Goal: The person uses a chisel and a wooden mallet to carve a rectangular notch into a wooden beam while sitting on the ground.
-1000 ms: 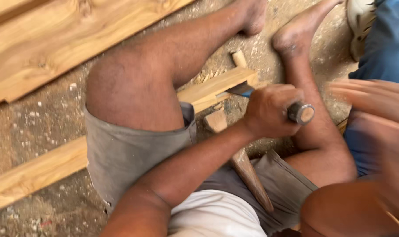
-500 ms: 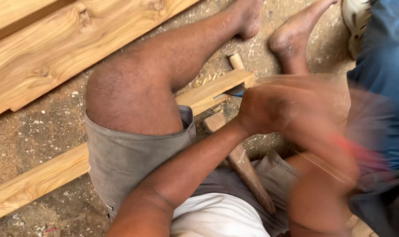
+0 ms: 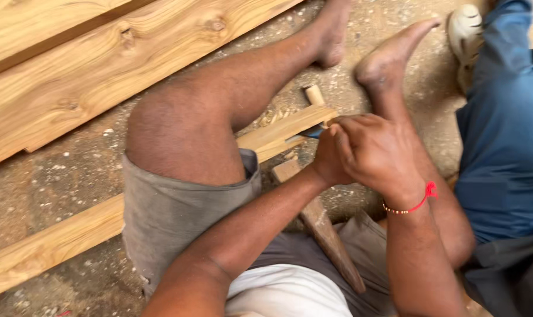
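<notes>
My left hand is closed in a fist at the end of a long pale wooden strip. It grips a chisel whose bluish blade just shows against the strip. My right hand, with a red thread and a bead band at the wrist, is cupped over the left fist and hides the chisel's handle. Whether its fingers grip anything is hidden. The strip runs under my bent left leg.
A dark wooden piece lies between my legs, and a short round wooden stub lies beyond the strip. Wide planks lie at top left. Another person's blue trouser leg and pale shoe are close on the right. The ground is gritty.
My right hand swung in from the right and now covers the left fist. The metal-capped chisel handle, visible before, is hidden. The left hand has stayed at the strip's end.
</notes>
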A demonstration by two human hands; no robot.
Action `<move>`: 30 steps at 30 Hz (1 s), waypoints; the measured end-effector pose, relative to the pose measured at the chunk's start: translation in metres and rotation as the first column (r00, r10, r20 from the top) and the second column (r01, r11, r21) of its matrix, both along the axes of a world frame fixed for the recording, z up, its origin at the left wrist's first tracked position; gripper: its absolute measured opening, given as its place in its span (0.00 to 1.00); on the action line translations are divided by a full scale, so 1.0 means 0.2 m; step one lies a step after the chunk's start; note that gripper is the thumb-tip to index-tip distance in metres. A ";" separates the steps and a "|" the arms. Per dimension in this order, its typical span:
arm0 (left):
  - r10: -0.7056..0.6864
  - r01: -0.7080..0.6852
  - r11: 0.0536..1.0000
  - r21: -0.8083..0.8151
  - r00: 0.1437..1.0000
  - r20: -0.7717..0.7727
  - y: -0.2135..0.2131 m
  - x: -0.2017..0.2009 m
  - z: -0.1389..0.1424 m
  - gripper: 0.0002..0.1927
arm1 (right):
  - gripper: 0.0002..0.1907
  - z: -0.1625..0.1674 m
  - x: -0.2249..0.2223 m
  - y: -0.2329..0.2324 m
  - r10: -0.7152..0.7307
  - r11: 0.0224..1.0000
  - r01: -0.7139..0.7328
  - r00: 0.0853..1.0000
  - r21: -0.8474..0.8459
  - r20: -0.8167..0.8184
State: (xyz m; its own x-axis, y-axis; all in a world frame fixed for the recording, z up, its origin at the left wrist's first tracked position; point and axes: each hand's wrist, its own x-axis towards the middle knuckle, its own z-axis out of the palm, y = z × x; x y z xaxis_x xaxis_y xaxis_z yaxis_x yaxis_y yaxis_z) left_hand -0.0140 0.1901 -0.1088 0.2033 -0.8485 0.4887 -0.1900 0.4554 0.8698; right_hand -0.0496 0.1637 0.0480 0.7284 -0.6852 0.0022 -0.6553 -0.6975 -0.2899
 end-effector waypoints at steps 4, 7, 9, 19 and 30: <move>-0.033 0.016 0.991 -0.131 0.991 -0.132 -0.01 0.01 0.07 0.21 | 0.13 0.27 -0.12 0.02 0.014 0.999 -0.019 0.985 0.026 0.174; -0.050 0.054 0.997 0.061 0.997 -0.062 0.02 -0.01 0.04 0.16 | 0.12 0.30 -0.14 0.08 -0.163 0.982 0.126 0.943 0.139 0.291; -0.061 0.056 0.994 0.098 0.997 0.053 -0.02 -0.01 -0.01 0.12 | 0.11 0.12 -0.06 0.04 -0.151 0.988 0.152 0.973 0.005 0.173; -0.086 0.087 0.989 0.116 0.996 -0.009 0.02 -0.07 -0.01 0.13 | 0.10 0.11 0.09 -0.30 0.116 0.979 -0.094 0.987 -0.181 0.115; -0.063 0.062 0.998 -0.012 0.992 -0.110 0.03 -0.02 0.06 0.21 | 0.10 0.03 -0.09 -0.02 0.083 0.992 -0.099 0.978 0.079 0.190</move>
State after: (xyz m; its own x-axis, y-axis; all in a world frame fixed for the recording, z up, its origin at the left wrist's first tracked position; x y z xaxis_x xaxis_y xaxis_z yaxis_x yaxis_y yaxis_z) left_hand -0.0175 0.1961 -0.0975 0.2026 -0.8569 0.4739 -0.0643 0.4713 0.8796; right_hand -0.0680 0.1601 0.0548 0.7803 -0.6194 0.0866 -0.5189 -0.7185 -0.4631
